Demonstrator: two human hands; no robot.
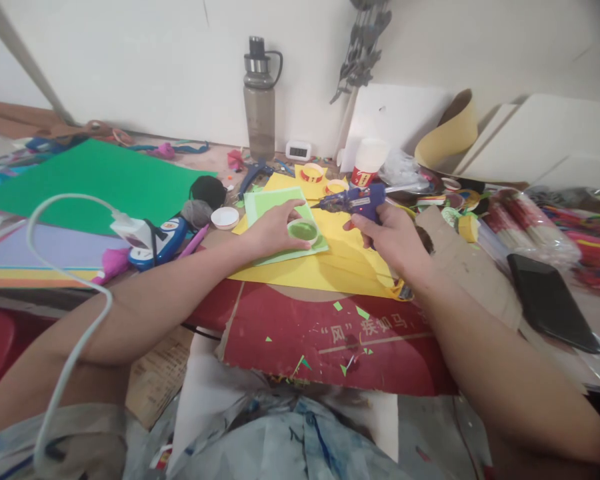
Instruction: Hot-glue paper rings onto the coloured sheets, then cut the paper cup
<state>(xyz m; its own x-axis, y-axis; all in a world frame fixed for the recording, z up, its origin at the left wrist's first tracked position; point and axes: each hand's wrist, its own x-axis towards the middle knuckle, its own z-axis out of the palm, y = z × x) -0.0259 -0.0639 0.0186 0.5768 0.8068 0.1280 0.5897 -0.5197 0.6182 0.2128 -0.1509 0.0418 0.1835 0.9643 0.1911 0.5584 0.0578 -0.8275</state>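
My left hand [279, 230] has its thumb and fingers around the rim of a small round cup piece [303, 231], which shows green inside. That piece rests on light green sheets [266, 203], which lie over yellow paper [350, 257]. In my right hand [393, 233] is a blue glue gun [363, 201]. Its nozzle points left and is just above and to the right of the round piece; whether they touch cannot be told.
A grey bottle [260, 107], a white timer [299, 151] and a paper cup [369, 162] stand behind. Green card [95, 180] and yarn balls [207, 192] lie left. A black phone [553, 301] is at right. A white cable [75, 353] crosses my left arm.
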